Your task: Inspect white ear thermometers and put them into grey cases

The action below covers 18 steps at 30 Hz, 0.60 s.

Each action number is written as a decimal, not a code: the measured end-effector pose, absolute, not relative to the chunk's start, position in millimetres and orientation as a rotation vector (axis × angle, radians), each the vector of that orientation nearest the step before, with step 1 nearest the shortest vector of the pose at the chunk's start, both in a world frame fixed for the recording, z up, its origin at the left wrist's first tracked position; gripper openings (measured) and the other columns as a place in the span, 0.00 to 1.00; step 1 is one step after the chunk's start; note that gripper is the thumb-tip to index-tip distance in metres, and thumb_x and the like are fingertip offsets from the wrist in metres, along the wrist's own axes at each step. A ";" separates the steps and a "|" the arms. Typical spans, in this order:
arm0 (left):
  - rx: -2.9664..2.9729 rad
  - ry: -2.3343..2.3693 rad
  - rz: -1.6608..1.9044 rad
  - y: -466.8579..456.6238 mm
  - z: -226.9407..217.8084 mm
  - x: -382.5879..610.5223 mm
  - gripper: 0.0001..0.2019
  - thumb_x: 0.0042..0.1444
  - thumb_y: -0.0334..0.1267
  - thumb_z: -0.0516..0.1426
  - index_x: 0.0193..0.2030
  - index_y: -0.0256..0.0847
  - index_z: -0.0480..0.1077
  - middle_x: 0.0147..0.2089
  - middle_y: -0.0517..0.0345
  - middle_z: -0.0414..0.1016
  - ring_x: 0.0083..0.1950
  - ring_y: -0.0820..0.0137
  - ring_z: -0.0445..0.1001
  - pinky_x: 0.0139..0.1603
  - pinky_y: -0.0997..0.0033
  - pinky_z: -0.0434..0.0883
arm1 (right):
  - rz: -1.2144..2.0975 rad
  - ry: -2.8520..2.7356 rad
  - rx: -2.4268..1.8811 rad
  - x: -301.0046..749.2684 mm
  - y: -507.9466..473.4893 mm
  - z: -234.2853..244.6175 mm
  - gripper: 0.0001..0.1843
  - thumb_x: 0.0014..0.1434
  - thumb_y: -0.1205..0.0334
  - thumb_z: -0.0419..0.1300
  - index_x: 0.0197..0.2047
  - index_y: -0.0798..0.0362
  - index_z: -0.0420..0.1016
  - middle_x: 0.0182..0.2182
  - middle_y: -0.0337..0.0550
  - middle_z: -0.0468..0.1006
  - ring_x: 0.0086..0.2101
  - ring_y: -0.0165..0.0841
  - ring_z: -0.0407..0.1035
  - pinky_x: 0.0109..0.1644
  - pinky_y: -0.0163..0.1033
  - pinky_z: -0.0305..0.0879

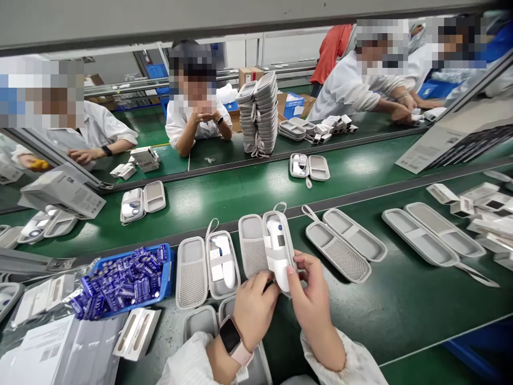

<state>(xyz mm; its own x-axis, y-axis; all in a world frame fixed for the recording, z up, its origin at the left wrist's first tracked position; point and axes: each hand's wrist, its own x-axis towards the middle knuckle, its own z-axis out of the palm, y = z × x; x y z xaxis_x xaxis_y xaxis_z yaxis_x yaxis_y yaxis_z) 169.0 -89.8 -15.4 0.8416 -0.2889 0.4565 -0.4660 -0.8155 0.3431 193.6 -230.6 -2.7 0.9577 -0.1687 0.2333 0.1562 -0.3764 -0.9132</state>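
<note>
An open grey zip case (pixel 256 243) lies on the green bench with a white handheld device (pixel 277 251) strapped in its right half. My left hand (pixel 252 307), a watch on its wrist, curls its fingers at the case's lower edge. My right hand (pixel 310 299) pinches the device's lower end and the case's right rim. Left of it lies a second open case (pixel 208 264) holding another white device. To the right lie two empty open cases (pixel 344 243) (pixel 433 235).
A blue tray of batteries (pixel 128 278) sits at the left, with leaflets and white boxes below it. Several people work across the green belt (pixel 240 187), beside a tall stack of grey cases (pixel 260 115). Open cases ride the belt. Small white boxes (pixel 481 206) lie at the right.
</note>
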 end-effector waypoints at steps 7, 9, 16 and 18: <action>2.245 -0.687 0.710 -87.3 21.9 155.0 0.11 0.64 0.25 0.53 0.49 0.38 0.73 0.51 0.48 0.79 0.54 0.63 0.77 0.51 0.66 0.78 | -0.586 -0.219 -2.033 168.1 -227.7 60.8 0.11 0.66 0.63 0.56 0.52 0.50 0.65 0.53 0.52 0.75 0.41 0.34 0.73 0.36 0.37 0.70; 2.195 -0.709 0.710 -86.8 29.4 151.6 0.12 0.64 0.25 0.53 0.50 0.37 0.73 0.50 0.47 0.80 0.56 0.63 0.76 0.52 0.66 0.78 | -0.617 -0.249 -2.048 164.6 -227.8 70.6 0.12 0.65 0.64 0.56 0.52 0.51 0.65 0.53 0.53 0.75 0.41 0.35 0.73 0.36 0.38 0.70; 2.080 -0.694 0.791 -88.4 35.1 143.8 0.11 0.66 0.27 0.53 0.49 0.37 0.74 0.48 0.47 0.82 0.55 0.64 0.77 0.46 0.67 0.79 | -0.674 -0.319 -2.066 151.6 -224.9 86.7 0.14 0.62 0.65 0.57 0.51 0.50 0.66 0.52 0.54 0.76 0.45 0.42 0.74 0.44 0.49 0.74; 2.089 -0.692 0.790 -88.1 35.4 142.3 0.11 0.67 0.28 0.52 0.50 0.39 0.74 0.48 0.48 0.82 0.55 0.64 0.77 0.44 0.68 0.79 | -0.650 -0.290 -2.053 147.7 -223.6 88.8 0.15 0.62 0.63 0.58 0.52 0.47 0.66 0.53 0.54 0.76 0.45 0.45 0.75 0.43 0.52 0.74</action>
<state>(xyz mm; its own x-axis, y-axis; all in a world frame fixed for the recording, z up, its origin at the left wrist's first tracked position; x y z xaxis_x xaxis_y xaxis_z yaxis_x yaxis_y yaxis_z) 142.3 -88.1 35.4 0.6585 -0.2046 0.7242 -0.6910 -0.5457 0.4741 147.7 -223.6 88.8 0.8318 -0.0487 0.5529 0.4444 -0.5384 -0.7160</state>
